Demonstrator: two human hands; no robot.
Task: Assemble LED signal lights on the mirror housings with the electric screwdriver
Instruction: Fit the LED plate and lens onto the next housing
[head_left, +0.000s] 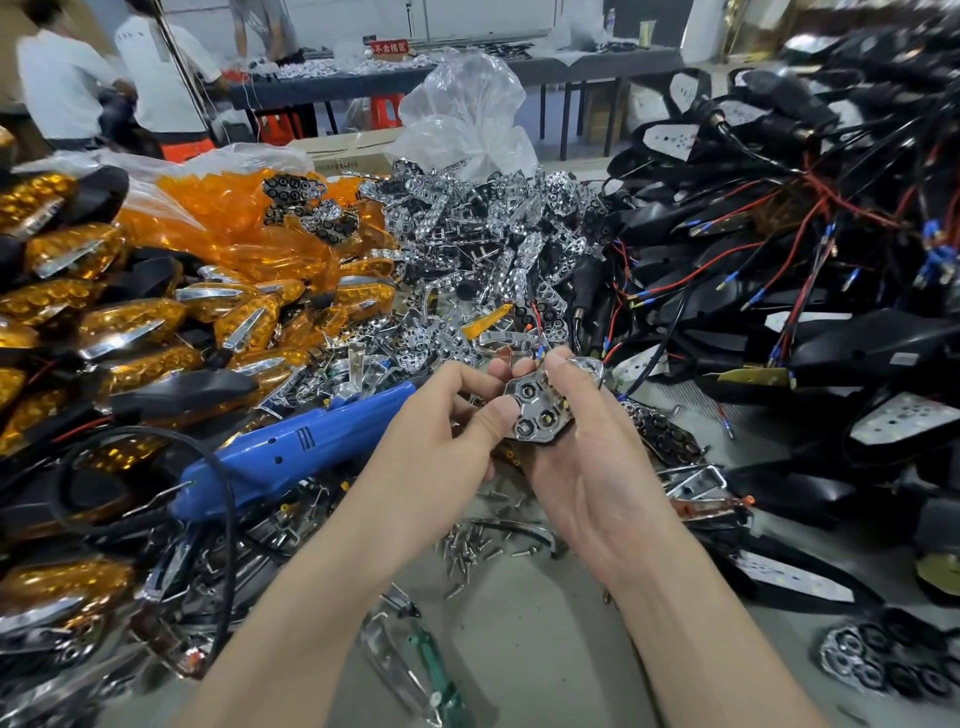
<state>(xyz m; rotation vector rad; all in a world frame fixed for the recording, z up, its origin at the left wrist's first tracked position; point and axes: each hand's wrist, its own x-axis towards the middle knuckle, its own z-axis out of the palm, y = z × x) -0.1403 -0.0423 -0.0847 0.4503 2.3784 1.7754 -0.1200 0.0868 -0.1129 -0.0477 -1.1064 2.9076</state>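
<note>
Both my hands meet at the middle of the view around a chrome LED reflector (540, 413) with round sockets. My left hand (441, 415) pinches its left edge with the thumb on top. My right hand (576, 441) cups it from the right, thumb over its upper side, with thin red and blue wires (537, 343) sticking up behind. The blue electric screwdriver (291, 447) lies on the bench left of my left wrist, its black cable looping left. Loose screws (472, 545) lie scattered on the grey table just below my hands.
Finished amber signal lights (119, 322) are heaped at the left, chrome reflectors (467, 249) in the middle back, black housings with red wires (779, 270) at the right. A green-handled tool (436, 670) lies near the front edge. People stand at a far table.
</note>
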